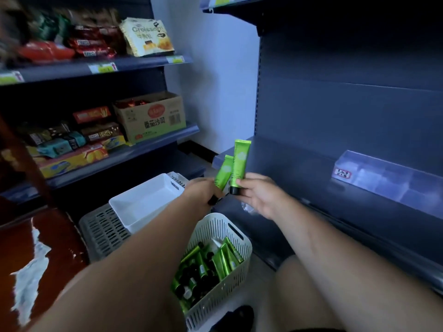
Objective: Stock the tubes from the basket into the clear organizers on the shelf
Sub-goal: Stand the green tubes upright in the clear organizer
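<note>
Pinching one green tube apiece, my two grips meet just above the basket. The right grip (256, 195) has its fingers curled round the black cap end of the taller tube (240, 161), which stands nearly upright. The left grip (203, 191) holds the second tube (223, 174) tilted, cap down, just beside the first; I cannot tell whether the two tubes touch.

Below my forearms sits the white slotted basket (208, 227), with a good heap of green tubes (203, 267) lying jumbled in it. Off to my right, well apart from both grips, the clear organizer (383, 180) stands on the dark shelf (347, 212). I can make out its dividers and a small label at its near end, but no green in any compartment that shows.

By my reading the job is barely begun: two tubes are lifted out and in hand, none is placed, and most of the stock waits in the basket.

Behind the basket, a white tray (146, 202) rests on a grey crate (103, 231).
</note>
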A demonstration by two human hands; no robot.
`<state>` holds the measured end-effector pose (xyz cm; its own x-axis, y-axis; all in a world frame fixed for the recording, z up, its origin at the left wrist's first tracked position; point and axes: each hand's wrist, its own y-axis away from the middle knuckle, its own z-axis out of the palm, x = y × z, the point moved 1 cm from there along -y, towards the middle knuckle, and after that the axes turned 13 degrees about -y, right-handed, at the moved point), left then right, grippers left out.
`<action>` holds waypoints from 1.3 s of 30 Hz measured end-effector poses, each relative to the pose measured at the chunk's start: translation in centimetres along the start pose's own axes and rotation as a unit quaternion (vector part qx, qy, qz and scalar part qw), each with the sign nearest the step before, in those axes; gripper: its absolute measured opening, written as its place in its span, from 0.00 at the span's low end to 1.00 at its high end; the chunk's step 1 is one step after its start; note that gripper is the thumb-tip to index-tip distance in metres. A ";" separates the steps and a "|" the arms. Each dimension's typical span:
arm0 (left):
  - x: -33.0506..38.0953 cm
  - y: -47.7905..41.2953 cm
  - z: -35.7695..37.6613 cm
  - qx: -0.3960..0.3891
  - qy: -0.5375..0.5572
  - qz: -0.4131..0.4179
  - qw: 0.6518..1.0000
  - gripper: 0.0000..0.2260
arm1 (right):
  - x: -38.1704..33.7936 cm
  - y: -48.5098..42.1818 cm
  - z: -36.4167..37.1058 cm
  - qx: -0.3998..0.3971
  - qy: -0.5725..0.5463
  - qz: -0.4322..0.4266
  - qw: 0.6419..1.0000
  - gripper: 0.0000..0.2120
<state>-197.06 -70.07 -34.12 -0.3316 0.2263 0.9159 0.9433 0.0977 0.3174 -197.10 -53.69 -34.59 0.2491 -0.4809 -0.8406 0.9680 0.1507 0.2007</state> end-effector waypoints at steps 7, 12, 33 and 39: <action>3.8 -1.0 6.9 -0.030 0.162 0.040 0.986 0.05 | -4.5 0.1 -2.9 0.068 0.004 -0.072 0.995 0.05; 4.7 -3.3 12.3 -0.043 0.183 0.070 0.980 0.07 | -7.5 -0.1 -6.9 0.120 0.026 -0.105 0.987 0.08; 9.2 0.7 30.3 -0.265 0.072 0.186 0.943 0.10 | -15.6 12.7 -24.9 0.307 0.120 -0.242 0.913 0.09; 8.6 5.4 35.4 -0.303 0.023 0.199 0.932 0.11 | -17.6 18.5 -28.6 0.353 0.114 -0.271 0.888 0.12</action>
<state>-195.46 -33.31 -33.23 0.0351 0.0845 0.9958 0.8324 -0.5540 0.0176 -184.46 -17.75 -30.45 -0.1949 -0.1179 -0.9737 0.7411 -0.6680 -0.0674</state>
